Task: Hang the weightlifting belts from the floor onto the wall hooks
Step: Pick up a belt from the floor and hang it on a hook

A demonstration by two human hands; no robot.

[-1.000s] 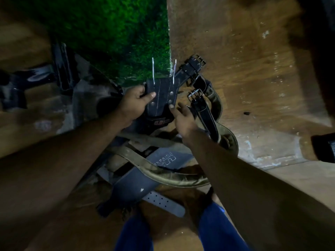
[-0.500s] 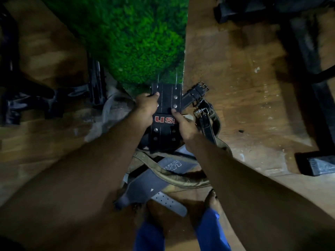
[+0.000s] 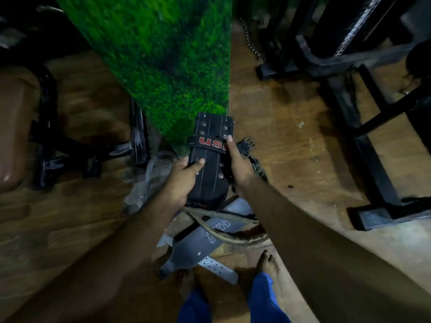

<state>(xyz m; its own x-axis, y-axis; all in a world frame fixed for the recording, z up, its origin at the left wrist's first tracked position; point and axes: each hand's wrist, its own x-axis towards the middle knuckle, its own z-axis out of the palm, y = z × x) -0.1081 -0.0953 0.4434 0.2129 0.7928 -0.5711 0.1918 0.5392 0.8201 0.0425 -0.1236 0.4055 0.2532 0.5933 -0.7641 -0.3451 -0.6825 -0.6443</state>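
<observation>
A black leather belt (image 3: pixel 211 166) with red letters and metal studs is held up in front of me, against the foot of the green turf-covered wall (image 3: pixel 168 59). My left hand (image 3: pixel 184 178) grips its left edge, thumb across the front. On its right edge my right hand (image 3: pixel 235 164) holds it, one finger stretched up to the red lettering. Below, on the floor, lie a grey belt (image 3: pixel 198 245), an olive belt (image 3: pixel 233 234) and a black buckled belt (image 3: pixel 250 150). No wall hooks are visible.
A black metal machine frame (image 3: pixel 363 141) stands on the wooden floor at the right. At the left are a brown padded bench (image 3: pixel 11 136) and its black frame (image 3: pixel 70 150). My bare feet (image 3: pixel 268 262) stand just behind the belt pile.
Both hands have lifted the black belt higher off the pile and the view has tilted upward, showing more of the green wall and the machine frame on the right.
</observation>
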